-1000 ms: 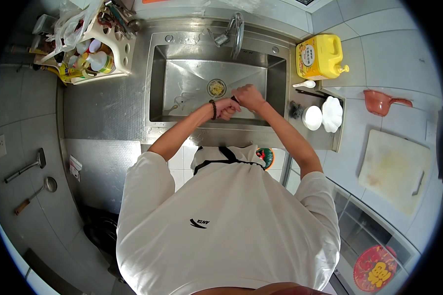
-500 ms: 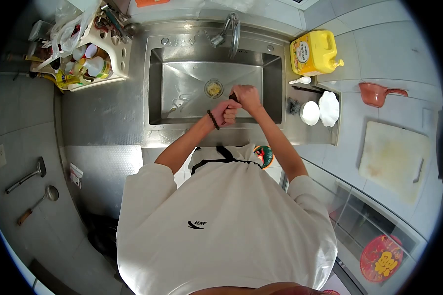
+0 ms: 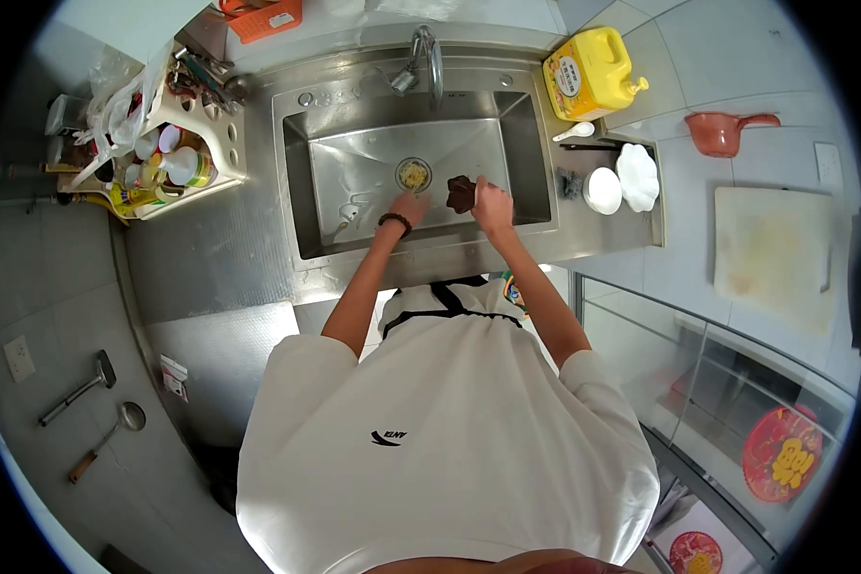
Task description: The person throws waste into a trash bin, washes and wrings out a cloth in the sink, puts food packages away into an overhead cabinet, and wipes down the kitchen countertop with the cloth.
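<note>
My right hand [image 3: 493, 205] is closed on a dark brown, crumpled cloth [image 3: 461, 194] above the right half of the steel sink [image 3: 354, 153]. The cloth bunches out on the left side of my fist. To its left, my left hand [image 3: 409, 207] hangs over the sink, apart from the cloth. Motion blurs its fingers, so I cannot see whether they hold anything. Just beyond it lies the drain strainer [image 3: 413, 175], with yellowish scraps in it. A beaded bracelet circles my left wrist.
The faucet [image 3: 421, 62] rises behind the sink. On the right stand a yellow jug [image 3: 593, 72], a white spoon [image 3: 574, 132], a white bowl [image 3: 602, 191] and a scalloped white dish [image 3: 637, 177]. A cream rack [image 3: 218, 143] of bottles stands left.
My hands were together, gripping the brown cloth between them. They have parted: the left moved left without the cloth, the right keeps it. The camera view has also shifted and turned a little.
</note>
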Tool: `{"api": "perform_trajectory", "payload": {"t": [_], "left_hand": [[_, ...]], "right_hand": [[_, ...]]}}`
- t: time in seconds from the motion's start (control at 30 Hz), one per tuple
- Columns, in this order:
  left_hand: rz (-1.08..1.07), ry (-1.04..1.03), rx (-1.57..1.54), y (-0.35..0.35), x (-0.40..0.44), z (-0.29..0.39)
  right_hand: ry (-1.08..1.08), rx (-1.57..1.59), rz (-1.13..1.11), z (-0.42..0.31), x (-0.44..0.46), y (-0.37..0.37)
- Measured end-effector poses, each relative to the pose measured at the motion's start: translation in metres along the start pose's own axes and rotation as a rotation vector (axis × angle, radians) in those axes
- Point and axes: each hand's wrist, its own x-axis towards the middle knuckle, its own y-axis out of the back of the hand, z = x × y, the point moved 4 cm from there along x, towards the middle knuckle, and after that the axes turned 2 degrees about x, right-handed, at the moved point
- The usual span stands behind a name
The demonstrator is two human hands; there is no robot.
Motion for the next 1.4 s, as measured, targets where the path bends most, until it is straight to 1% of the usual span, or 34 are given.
{"api": "perform_trajectory", "payload": {"t": [0.03,0.07,0.13,0.17,0.23,0.27,0.33,0.37,0.4,0.43,0.47,0.5,0.53,0.57,0.63,0.67,0.73,0.77,0.8,0.83,0.9,0.97,1.0,1.07,1.13,1.2,1.27,1.3,1.33,1.4], "left_hand": [[-0.025,-0.001,-0.054,-0.005,-0.001,0.009],[-0.029,-0.003,-0.043,-0.009,-0.008,0.014],[-0.237,-0.048,-0.682,-0.031,-0.031,0.036],[-0.242,-0.048,-0.671,-0.037,-0.037,0.041],[-0.027,-0.047,-0.66,-0.04,-0.044,0.049],[-0.029,-0.05,-0.653,-0.041,-0.042,0.047],[-0.179,-0.043,-0.894,-0.044,-0.03,0.034],[-0.18,-0.005,-1.003,-0.047,-0.018,0.019],[-0.179,-0.006,-1.0,-0.049,-0.01,0.007],[-0.174,0.053,-1.051,-0.051,-0.003,-0.007],[-0.17,0.112,-1.102,-0.052,0.002,-0.015],[-0.163,0.156,-1.136,-0.054,0.005,-0.018],[-0.162,0.155,-1.133,-0.057,0.002,-0.014],[-0.147,0.125,-1.138,-0.061,-0.007,-0.009],[-0.133,0.089,-1.174,-0.071,-0.022,0.001],[-0.126,0.087,-1.177,-0.078,-0.026,0.004],[-0.049,0.085,-1.167,-0.09,-0.034,0.008],[-0.046,0.062,-1.164,-0.099,-0.031,0.005],[-0.038,0.059,-1.178,-0.108,-0.035,0.007],[0.022,0.026,-1.12,-0.118,-0.039,0.009],[0.128,-0.031,-1.053,-0.135,-0.052,0.012],[0.182,-0.065,-1.091,-0.155,-0.071,0.021],[0.222,-0.093,-1.103,-0.16,-0.083,0.027],[0.287,-0.179,-1.165,-0.176,-0.105,0.037],[0.358,-0.211,-1.211,-0.185,-0.127,0.036],[0.439,-0.341,-1.199,-0.184,-0.153,0.031],[0.65,-0.366,-1.269,-0.185,-0.167,-0.003],[0.76,-0.35,-1.235,-0.183,-0.19,-0.008],[0.893,-0.38,-1.175,-0.182,-0.208,-0.02],[1.107,-0.354,-1.111,-0.186,-0.251,-0.042]], "right_hand": [[-0.027,0.017,-0.013,0.0,-0.001,-0.002],[-0.037,0.022,-0.007,-0.005,-0.004,0.001],[-0.03,0.093,-0.089,-0.021,-0.009,0.005],[-0.039,0.098,-0.084,-0.025,-0.011,0.002],[0.116,0.227,-0.106,-0.034,-0.012,-0.001],[0.112,0.229,-0.1,-0.032,-0.014,0.005],[0.215,0.396,-0.185,-0.032,-0.02,0.02],[0.215,0.398,-0.182,-0.026,-0.024,0.025],[0.144,0.42,-0.109,-0.014,-0.027,0.032],[0.072,0.441,-0.036,0.0,-0.029,0.038],[0.072,0.443,-0.034,0.022,-0.029,0.027],[0.012,0.6,0.097,0.058,-0.027,0.006],[-0.049,0.755,0.229,0.09,-0.028,-0.003],[-0.043,0.76,0.225,0.112,-0.033,0.001],[-0.333,0.881,0.131,0.16,-0.049,0.0],[-0.327,0.885,0.126,0.174,-0.056,0.005],[-0.376,0.912,-0.012,0.198,-0.071,0.007],[-0.365,0.908,-0.022,0.207,-0.075,0.01],[-0.327,0.882,-0.024,0.21,-0.078,0.012],[-0.278,0.851,-0.032,0.213,-0.079,0.013],[-0.237,0.908,-0.114,0.208,-0.081,0.007],[-0.174,1.034,-0.282,0.189,-0.082,-0.004],[-0.139,1.024,-0.311,0.174,-0.08,0.002],[-0.089,1.123,-0.545,0.139,-0.085,0.014],[-0.001,1.129,-0.666,0.105,-0.094,0.03],[0.106,1.127,-0.784,0.073,-0.104,0.04],[0.137,1.127,-0.977,0.047,-0.123,0.042],[0.2,1.128,-1.042,0.038,-0.13,0.035],[0.251,1.095,-1.092,0.024,-0.139,0.037],[0.244,1.143,-1.227,-0.008,-0.165,0.045]]}}
